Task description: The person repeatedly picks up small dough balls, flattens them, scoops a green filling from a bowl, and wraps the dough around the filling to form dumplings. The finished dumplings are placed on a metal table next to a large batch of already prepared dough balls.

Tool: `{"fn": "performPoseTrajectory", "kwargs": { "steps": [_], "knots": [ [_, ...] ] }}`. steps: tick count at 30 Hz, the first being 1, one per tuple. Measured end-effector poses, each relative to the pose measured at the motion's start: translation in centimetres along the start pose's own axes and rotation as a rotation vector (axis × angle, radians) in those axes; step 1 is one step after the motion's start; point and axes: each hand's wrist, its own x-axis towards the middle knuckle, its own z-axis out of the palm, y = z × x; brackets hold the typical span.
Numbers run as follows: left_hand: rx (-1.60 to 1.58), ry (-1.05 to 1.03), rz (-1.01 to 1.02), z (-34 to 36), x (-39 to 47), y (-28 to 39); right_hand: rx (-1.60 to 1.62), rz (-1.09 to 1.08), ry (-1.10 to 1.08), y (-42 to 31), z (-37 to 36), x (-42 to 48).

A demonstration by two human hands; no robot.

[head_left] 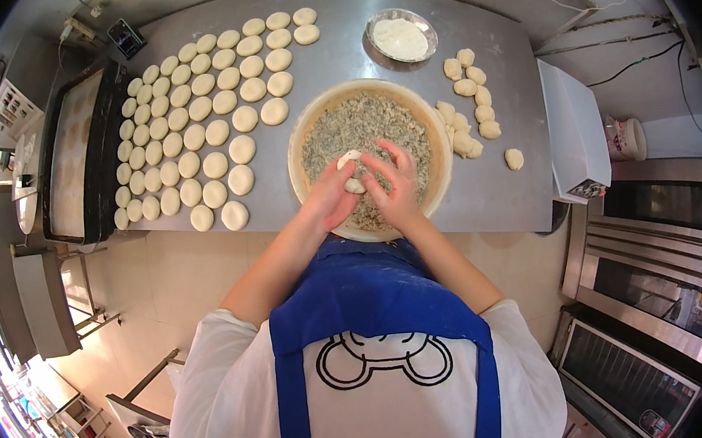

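Observation:
Over a wide cream-coloured basin point(295, 154) of grey-green crumbly filling point(373, 115), my left hand point(331, 197) holds a small piece of white dough point(354, 184). The dough looks cupped, with dark specks of filling near its upper end. My right hand point(395, 183) is beside it, thumb and index finger close to the dough and the other fingers raised apart; whether they touch it is hard to tell. Rows of flattened round dough cakes point(204, 108) lie left of the basin. Small raw dough lumps point(482, 96) lie to its right, some against the rim.
A metal bowl of white flour point(401, 38) stands behind the basin on the steel table point(333, 37). At the table's left end is a black-rimmed baking tray point(82, 156), with a phone point(126, 38) near its far corner. A white box point(574, 131) adjoins the right edge.

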Motion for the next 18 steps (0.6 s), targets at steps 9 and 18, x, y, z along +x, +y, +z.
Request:
{"fn": "performPoseTrajectory", "kwargs": {
  "steps": [9, 18],
  "knots": [
    [0.102, -0.024, -0.038, -0.1, 0.2, 0.4, 0.155, 0.071, -0.144, 0.2, -2.3, 1.5],
    [0.075, 0.001, -0.187, 0.5, 0.0, 0.8, -0.007, 0.123, -0.175, 0.8, -3.1, 1.1]
  ]
}}
